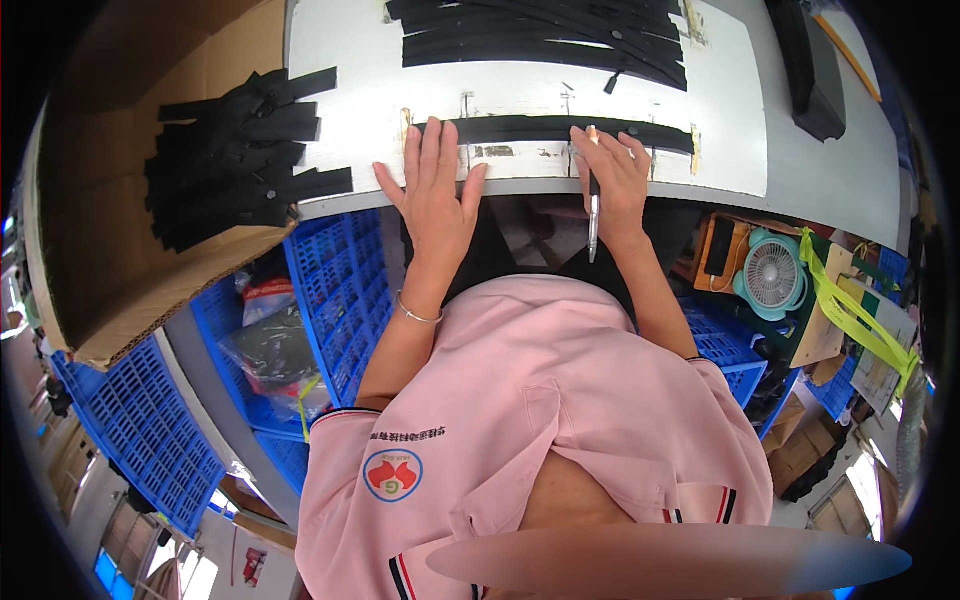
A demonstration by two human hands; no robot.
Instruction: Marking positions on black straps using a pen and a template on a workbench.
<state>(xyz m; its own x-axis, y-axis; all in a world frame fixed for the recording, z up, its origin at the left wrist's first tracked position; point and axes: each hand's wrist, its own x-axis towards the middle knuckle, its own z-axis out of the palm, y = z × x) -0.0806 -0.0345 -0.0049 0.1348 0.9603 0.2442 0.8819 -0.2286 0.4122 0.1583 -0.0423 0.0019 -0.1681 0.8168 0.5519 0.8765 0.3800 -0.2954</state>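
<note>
A long black strip (520, 129), which looks like a zipper, lies straight across the white marked board (345, 130) near its front edge. My left hand (436, 200) rests flat with fingers spread, its fingertips on the left part of the strip. My right hand (618, 185) is at the right part of the strip, with its fingertips on it. A silver and white pen (595, 215) is held between its thumb and fingers, one end hanging past the table edge. Beyond my hands lies a pile of similar black strips (540, 35), one with a small tab sticking out.
At left, a cardboard box (110, 200) stands against the table, with a heap of black strips (245, 160) over its edge. Blue plastic crates (345, 300) sit below. A black block-like object (808, 75) lies at far right. Below right are a teal fan (772, 275) and a yellow-green strap (845, 310).
</note>
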